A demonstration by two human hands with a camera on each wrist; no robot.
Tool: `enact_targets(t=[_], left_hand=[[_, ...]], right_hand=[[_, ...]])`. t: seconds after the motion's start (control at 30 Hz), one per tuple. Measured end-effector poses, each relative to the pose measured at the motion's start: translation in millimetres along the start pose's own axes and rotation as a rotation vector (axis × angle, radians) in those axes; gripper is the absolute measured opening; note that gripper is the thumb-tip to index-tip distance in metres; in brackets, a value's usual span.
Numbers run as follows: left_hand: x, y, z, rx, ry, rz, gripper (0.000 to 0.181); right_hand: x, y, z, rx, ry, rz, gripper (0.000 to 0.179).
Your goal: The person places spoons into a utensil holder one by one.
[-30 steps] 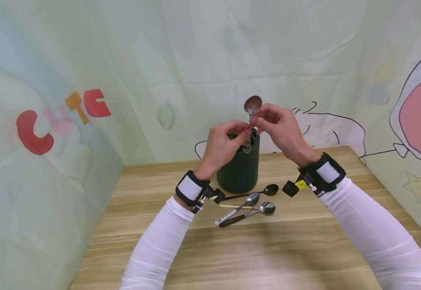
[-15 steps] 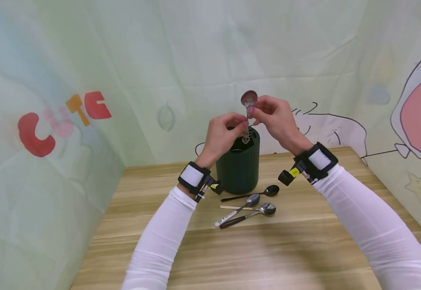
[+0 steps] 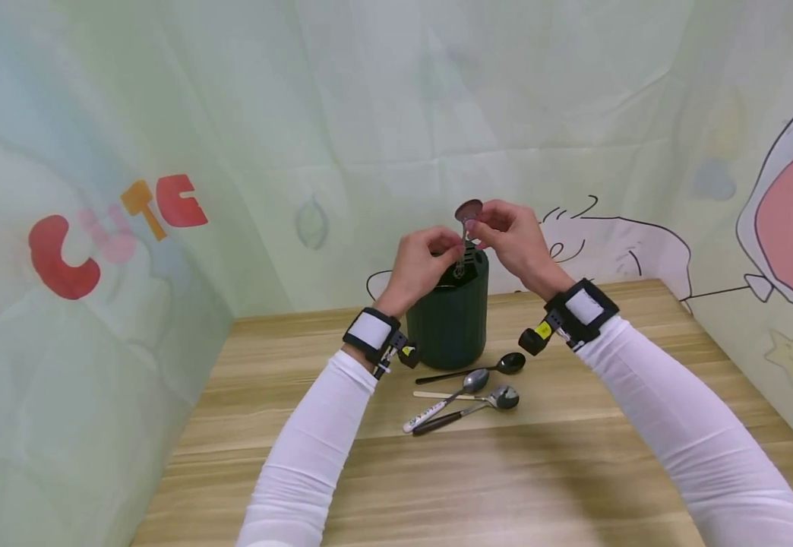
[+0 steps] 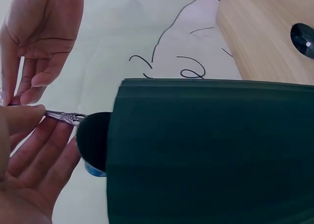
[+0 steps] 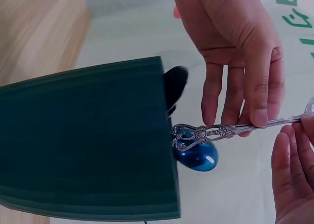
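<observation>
Both hands hold a silver spoon point(image 3: 469, 211), bowl up, over a dark green ribbed holder point(image 3: 446, 327). My left hand point(image 3: 418, 267) pinches the middle of its handle. The right hand point(image 3: 518, 241) pinches the neck just under the bowl. In the right wrist view, the ornate openwork handle point(image 5: 211, 132) points into the holder's mouth, its tip right at the rim. Beside it, a glossy blue spoon bowl point(image 5: 198, 156) and a black rounded piece point(image 5: 175, 87) stick out of the holder. The left wrist view shows the holder's side point(image 4: 211, 150) close up.
On the wooden table point(image 3: 287, 365) before the holder lie a black spoon point(image 3: 510, 363), a spoon with a white patterned handle point(image 3: 427, 416), a dark-handled spoon point(image 3: 437, 422) and a thin cream handle point(image 3: 431, 394). A printed cloth wall point(image 3: 342, 91) stands behind.
The spoon first rose slightly with both hands, then came down, so its handle's end now overlaps the holder's opening. Both hands still pinch it. The spoons on the table have stayed put.
</observation>
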State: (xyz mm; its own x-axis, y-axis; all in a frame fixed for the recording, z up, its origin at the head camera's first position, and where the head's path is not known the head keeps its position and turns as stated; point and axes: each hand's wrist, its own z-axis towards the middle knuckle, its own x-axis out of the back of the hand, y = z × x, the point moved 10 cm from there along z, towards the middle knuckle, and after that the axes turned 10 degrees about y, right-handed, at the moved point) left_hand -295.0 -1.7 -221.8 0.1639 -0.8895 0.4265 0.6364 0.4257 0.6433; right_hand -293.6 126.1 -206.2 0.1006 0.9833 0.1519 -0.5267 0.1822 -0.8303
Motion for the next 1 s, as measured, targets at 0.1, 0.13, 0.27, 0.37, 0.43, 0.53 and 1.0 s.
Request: enact_targets(t=[0.1,0.13,0.27,0.37,0.43,0.53,1.0], left_hand=[[-3.1,-0.5,-1.5,-0.019,-0.006,0.02,0.009],[-4.0,-1.1,-1.8,-0.023,-0.008,0.024,0.009],[-6.8,-4.3,-2.6,-0.027,-0.013,0.038,0.011],[-8.6,-8.4,-3.5,-0.023,-0.023,0.047,0.01],[-10.1,-11.0,-4.2,-0.021,-0.031,0.052,0.009],[-12.1,-13.8,-5.3,-0.017,-0.041,0.055,0.008],[-13.2,-15.1,-11.7,0.003,-0.126,0.084,0.058]], right_hand=[[-1.9,5.3,-1.0,-0.002,0.0,-0.015,0.02],[-2.5,6.2,-1.3,0.0,0.0,-0.02,0.02],[-5.4,10.1,-2.4,0.017,-0.003,-0.059,0.018],[-6.5,15.0,-3.5,0.021,-0.003,-0.099,0.016],[-6.5,19.3,-4.4,0.013,-0.001,-0.124,0.015],[-6.1,24.9,-6.1,0.008,0.007,-0.162,0.014],[-3.3,42.4,-16.5,-0.008,-0.11,-0.2,0.056]])
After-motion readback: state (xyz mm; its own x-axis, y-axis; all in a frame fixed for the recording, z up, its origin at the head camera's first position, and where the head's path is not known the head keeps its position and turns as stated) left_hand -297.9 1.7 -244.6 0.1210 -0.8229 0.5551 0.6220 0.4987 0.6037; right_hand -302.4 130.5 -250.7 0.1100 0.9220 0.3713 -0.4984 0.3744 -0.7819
